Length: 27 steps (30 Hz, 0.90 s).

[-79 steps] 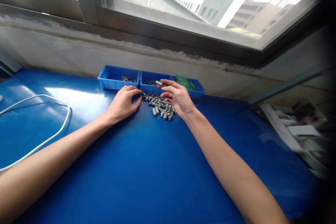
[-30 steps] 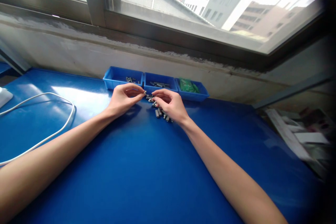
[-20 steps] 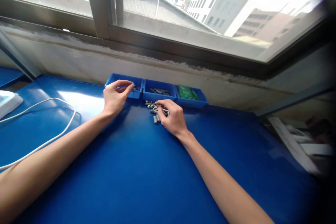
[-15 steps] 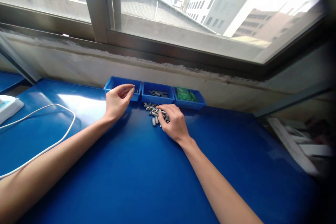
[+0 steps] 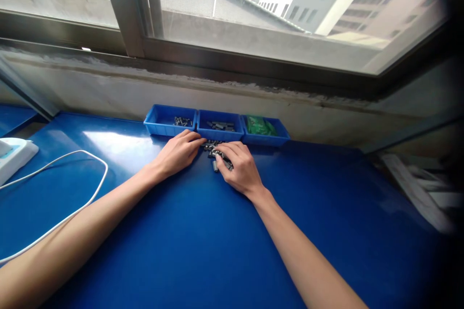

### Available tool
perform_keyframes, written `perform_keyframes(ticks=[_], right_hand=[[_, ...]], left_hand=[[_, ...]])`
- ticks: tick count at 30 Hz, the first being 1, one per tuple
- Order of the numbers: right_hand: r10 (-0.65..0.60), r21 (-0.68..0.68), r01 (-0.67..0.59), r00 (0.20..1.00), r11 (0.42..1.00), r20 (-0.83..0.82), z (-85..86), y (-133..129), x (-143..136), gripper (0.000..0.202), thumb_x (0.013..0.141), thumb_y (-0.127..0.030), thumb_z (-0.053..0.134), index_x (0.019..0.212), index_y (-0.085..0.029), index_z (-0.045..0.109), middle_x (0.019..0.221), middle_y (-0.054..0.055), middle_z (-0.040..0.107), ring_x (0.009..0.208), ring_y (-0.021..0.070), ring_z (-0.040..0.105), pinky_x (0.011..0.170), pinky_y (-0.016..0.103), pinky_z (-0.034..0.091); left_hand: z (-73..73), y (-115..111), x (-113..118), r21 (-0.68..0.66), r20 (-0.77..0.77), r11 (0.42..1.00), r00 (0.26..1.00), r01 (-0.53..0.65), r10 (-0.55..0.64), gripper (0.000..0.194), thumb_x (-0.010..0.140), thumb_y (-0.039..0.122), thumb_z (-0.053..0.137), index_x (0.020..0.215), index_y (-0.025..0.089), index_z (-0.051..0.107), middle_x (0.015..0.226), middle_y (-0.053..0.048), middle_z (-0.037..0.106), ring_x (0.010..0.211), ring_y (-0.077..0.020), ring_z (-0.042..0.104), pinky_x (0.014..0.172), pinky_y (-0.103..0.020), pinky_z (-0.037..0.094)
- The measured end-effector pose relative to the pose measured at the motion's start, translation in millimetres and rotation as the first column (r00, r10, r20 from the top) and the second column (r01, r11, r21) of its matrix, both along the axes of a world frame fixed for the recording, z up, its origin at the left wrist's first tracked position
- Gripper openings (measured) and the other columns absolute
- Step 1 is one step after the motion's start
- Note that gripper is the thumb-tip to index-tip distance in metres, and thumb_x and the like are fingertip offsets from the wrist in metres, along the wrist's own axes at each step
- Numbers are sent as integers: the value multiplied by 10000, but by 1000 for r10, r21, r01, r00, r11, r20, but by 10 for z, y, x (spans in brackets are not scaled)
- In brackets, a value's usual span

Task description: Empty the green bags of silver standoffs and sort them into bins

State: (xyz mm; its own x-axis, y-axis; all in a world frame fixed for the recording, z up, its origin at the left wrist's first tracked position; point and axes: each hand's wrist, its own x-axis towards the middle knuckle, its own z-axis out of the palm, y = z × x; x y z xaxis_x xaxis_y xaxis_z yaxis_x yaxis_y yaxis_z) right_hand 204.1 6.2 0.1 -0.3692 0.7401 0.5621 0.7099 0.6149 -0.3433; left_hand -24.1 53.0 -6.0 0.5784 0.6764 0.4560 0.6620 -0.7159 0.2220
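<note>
A loose pile of small grey metal pieces (image 5: 210, 146) lies on the blue table, just in front of the bins. My left hand (image 5: 181, 152) is palm down at the pile's left edge, with its fingers bent together. Its thumb tip and anything it pinches are hidden. My right hand (image 5: 239, 166) curls over the right side of the pile. Its thumb and forefinger nearly meet around small pieces, though which one they grip is too small to tell. One grey ribbed piece (image 5: 215, 166) rests by the right thumb.
Behind the pile stand three joined blue bins: the left bin (image 5: 163, 129) holds small metal pieces (image 5: 183, 121), the middle one longer grey pieces (image 5: 221, 126), the right one green items (image 5: 260, 126). A white cable (image 5: 103, 174) loops from a white device (image 5: 18, 154) at left. The window wall is behind.
My left hand has come down and right, from above the left bin to the pile, uncovering the pieces in that bin. My right hand has stayed over the pile, where pieces have shifted slightly.
</note>
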Motion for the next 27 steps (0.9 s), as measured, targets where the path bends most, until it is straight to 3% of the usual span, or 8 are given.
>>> perform_keyframes(ticks=[12, 18, 22, 27], right_hand=[[-52, -8, 52, 999, 999, -2, -10, -2, -7, 211, 934, -258, 566, 1075, -190, 707, 1074, 112, 744, 1043, 290, 630, 941, 461, 493], [-44, 10, 45, 999, 999, -20, 11, -8, -6, 212, 929, -259, 566, 1059, -169, 707, 1070, 118, 746, 1029, 290, 629, 936, 450, 490], [-10, 41, 11, 1000, 999, -26, -6, -5, -2, 207, 926, -251, 572, 1049, -150, 706, 1053, 117, 745, 1013, 284, 628, 923, 438, 494], [20, 59, -18, 999, 998, -33, -52, 12, 2, 184, 914, -236, 587, 1034, -157, 702, 1027, 105, 741, 981, 274, 624, 907, 434, 496]], left_hand=[[-3, 27, -94, -75, 8, 994, 997, -77, 78, 242, 1003, 285, 468, 986, 192, 690, 1013, -93, 689, 950, -246, 622, 866, -369, 523], [-6, -19, -59, -67, 70, 995, 995, -68, 73, 314, 974, 312, 511, 1222, 188, 661, 1125, -105, 670, 1015, -239, 642, 925, -360, 529], [-11, -13, -56, -57, 51, 997, 997, -59, 62, 299, 989, 363, 507, 1110, 187, 717, 1105, -107, 682, 1016, -250, 642, 931, -370, 527], [-4, -12, -69, -66, 74, 996, 995, -67, 72, 256, 985, 309, 504, 1013, 165, 713, 971, -90, 688, 897, -226, 648, 844, -347, 534]])
